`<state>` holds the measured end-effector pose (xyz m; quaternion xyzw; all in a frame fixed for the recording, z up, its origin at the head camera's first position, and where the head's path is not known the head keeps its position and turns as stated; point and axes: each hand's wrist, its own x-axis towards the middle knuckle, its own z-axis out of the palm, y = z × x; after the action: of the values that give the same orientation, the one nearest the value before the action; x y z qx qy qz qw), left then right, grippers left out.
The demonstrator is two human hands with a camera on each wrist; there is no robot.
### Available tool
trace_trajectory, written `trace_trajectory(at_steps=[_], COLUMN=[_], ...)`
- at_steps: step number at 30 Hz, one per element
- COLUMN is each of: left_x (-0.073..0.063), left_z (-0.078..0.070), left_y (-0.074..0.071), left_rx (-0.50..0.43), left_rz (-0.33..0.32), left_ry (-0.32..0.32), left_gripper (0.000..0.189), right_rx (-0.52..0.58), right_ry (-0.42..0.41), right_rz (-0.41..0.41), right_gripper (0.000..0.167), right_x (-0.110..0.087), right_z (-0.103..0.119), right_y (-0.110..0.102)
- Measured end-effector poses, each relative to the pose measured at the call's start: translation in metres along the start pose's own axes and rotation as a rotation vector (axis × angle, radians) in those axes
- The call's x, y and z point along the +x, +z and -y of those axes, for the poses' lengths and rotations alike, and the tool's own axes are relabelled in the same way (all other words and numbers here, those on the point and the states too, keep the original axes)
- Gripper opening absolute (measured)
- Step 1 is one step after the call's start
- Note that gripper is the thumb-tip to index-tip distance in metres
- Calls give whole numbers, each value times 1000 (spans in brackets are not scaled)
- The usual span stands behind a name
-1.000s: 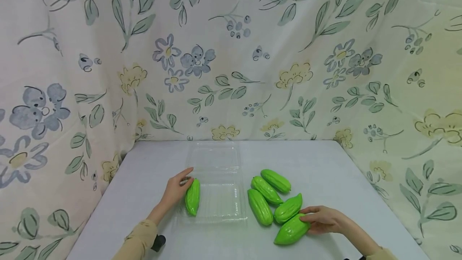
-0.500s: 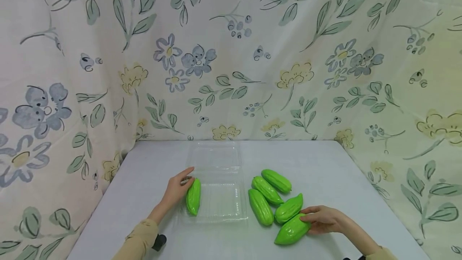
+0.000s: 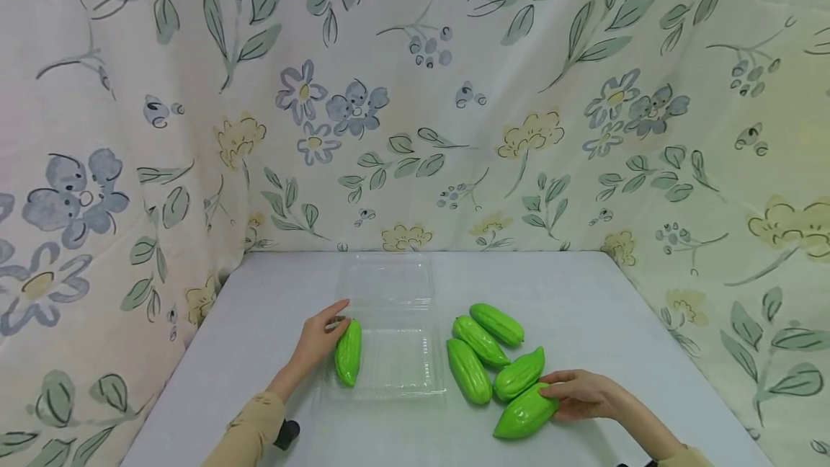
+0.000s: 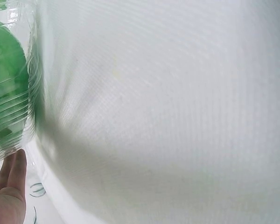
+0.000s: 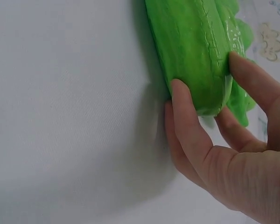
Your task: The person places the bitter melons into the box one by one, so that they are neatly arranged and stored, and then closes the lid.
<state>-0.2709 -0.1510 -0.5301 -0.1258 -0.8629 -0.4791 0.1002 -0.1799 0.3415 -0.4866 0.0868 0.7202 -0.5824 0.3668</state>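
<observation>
Six green gourds [image 3: 480,341], right hand [image 3: 580,395] pinching nearest gourd [image 3: 524,414], left hand [image 3: 318,336] touching clear container [image 3: 395,362], grip unclear

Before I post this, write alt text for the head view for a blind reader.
A person's right hand grips the nearest ribbed green gourd in a cluster of five on a white table. Their left hand touches an open, clear plastic container with one more gourd along its left side. A floral-patterned cloth hangs behind.
</observation>
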Motion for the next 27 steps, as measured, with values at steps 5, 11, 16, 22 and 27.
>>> trace_trajectory(at_steps=[5, 11, 16, 22, 27], left_x=[0, 0, 0, -1, -1], left_z=[-1, -2, -2, -3, -1], left_y=[0, -1, -1, -1, 1], left_rx=[-4, 3, 1, 9, 38], left_rz=[11, 20, 15, 1, -45], left_ry=[-20, -38, -27, -9, 65], left_gripper=[42, 42, 43, 42, 40], right_rx=[1, 2, -2, 15, 11], right_ry=[-11, -20, -51, -59, -71], right_rz=[-9, -25, -45, -19, -2], right_gripper=[48, 47, 47, 43, 44], right_x=[-1, -2, -6, -10, -15], right_z=[-3, -5, -4, -3, 1], right_y=[0, 0, -3, -8, -13])
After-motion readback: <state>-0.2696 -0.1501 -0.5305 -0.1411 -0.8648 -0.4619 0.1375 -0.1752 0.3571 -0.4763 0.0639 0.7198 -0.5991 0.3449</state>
